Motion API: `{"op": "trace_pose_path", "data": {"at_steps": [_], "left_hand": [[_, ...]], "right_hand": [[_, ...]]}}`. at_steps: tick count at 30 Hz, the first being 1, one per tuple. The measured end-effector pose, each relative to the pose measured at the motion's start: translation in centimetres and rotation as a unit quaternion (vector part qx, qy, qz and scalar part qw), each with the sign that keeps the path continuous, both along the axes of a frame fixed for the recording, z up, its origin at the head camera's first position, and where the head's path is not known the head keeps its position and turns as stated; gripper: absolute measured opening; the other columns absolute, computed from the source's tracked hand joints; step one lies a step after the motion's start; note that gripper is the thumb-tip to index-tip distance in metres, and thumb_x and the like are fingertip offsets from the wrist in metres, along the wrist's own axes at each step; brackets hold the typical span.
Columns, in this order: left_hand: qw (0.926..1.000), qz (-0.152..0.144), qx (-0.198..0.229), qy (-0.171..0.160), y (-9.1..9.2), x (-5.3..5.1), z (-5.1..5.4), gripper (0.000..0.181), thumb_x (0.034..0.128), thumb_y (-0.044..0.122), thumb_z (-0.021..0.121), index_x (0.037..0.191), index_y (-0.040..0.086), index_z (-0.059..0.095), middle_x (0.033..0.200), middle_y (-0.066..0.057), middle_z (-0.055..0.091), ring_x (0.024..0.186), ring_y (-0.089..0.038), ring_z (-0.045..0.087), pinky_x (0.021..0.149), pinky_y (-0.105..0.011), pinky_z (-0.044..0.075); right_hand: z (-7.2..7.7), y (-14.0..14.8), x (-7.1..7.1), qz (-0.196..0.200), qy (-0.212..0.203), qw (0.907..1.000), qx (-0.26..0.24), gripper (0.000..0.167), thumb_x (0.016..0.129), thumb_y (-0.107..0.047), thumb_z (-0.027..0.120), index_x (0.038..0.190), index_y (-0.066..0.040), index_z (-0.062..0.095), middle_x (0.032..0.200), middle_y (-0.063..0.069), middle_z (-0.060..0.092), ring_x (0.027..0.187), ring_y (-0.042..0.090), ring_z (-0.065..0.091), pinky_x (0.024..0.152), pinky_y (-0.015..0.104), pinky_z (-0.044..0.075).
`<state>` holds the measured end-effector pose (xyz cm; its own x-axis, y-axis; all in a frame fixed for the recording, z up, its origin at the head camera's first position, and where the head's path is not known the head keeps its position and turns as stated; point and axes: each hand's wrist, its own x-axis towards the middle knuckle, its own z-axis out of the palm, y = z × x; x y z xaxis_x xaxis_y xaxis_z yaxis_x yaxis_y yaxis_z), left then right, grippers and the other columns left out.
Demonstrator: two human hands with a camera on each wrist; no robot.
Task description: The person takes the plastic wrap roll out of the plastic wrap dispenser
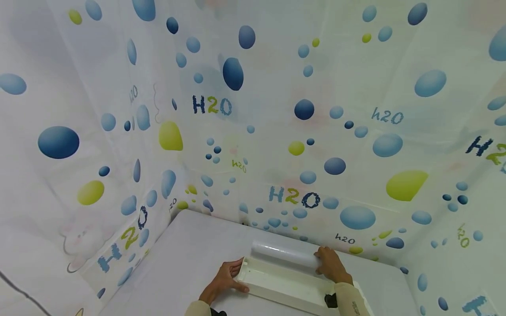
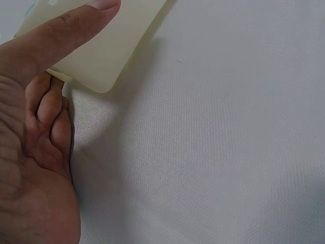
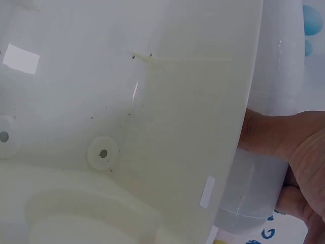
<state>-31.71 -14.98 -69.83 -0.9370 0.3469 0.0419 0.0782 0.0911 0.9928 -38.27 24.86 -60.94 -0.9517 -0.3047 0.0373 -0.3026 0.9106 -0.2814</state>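
A long, shallow white plastic box (image 1: 286, 281) lies open side up on the white-covered table. My left hand (image 1: 226, 278) grips its left end; in the left wrist view the thumb (image 2: 76, 35) presses the outer wall and the other fingers are curled at the corner. Along the box's far side lies a roll of clear plastic film (image 1: 282, 254). My right hand (image 1: 334, 265) holds the roll near its right end. In the right wrist view the thumb (image 3: 269, 133) sits between roll and box wall, with fingers on the roll's far side. My right forearm hides part of the box's right end.
The table (image 1: 189, 250) has a plain white cover. Wrinkled white sheeting (image 1: 269, 145) printed with blue and green drops stands behind it and on both sides. A dark cord (image 1: 23, 292) hangs at the lower left.
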Motion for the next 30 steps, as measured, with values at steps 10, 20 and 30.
{"op": "trace_pose_path", "data": {"at_steps": [10,20,30], "left_hand": [[0.9992,0.004,0.030,-0.025,-0.3,-0.7,-1.8,0.123,0.0666,0.026,0.108,0.160,-0.015,0.038,0.164,-0.034,0.043,0.152,-0.044,0.052,0.117,-0.019,0.053],[0.9986,0.010,0.039,-0.035,-0.2,-1.1,-2.1,0.125,0.0637,0.030,0.109,0.160,-0.013,0.040,0.164,-0.032,0.045,0.153,-0.049,0.049,0.118,-0.020,0.053],[0.9988,0.004,0.044,-0.023,-0.2,-1.0,-1.8,0.124,0.0651,0.028,0.108,0.159,-0.014,0.040,0.164,-0.034,0.043,0.153,-0.049,0.048,0.119,-0.021,0.052]], "right_hand": [[-0.5,0.1,-0.4,0.015,0.012,0.9998,0.000,0.054,0.067,0.001,0.100,0.117,0.009,0.080,0.103,0.011,0.076,0.093,0.027,0.065,0.092,0.052,0.062],[-0.7,0.1,-0.5,0.012,-0.007,0.9999,-0.003,0.057,0.068,0.000,0.101,0.120,0.009,0.079,0.105,0.012,0.076,0.095,0.030,0.067,0.094,0.053,0.062],[-0.6,0.0,-0.6,0.004,-0.017,0.9998,-0.002,0.057,0.069,-0.003,0.101,0.119,0.009,0.078,0.106,0.011,0.076,0.097,0.029,0.066,0.098,0.055,0.061]]}}
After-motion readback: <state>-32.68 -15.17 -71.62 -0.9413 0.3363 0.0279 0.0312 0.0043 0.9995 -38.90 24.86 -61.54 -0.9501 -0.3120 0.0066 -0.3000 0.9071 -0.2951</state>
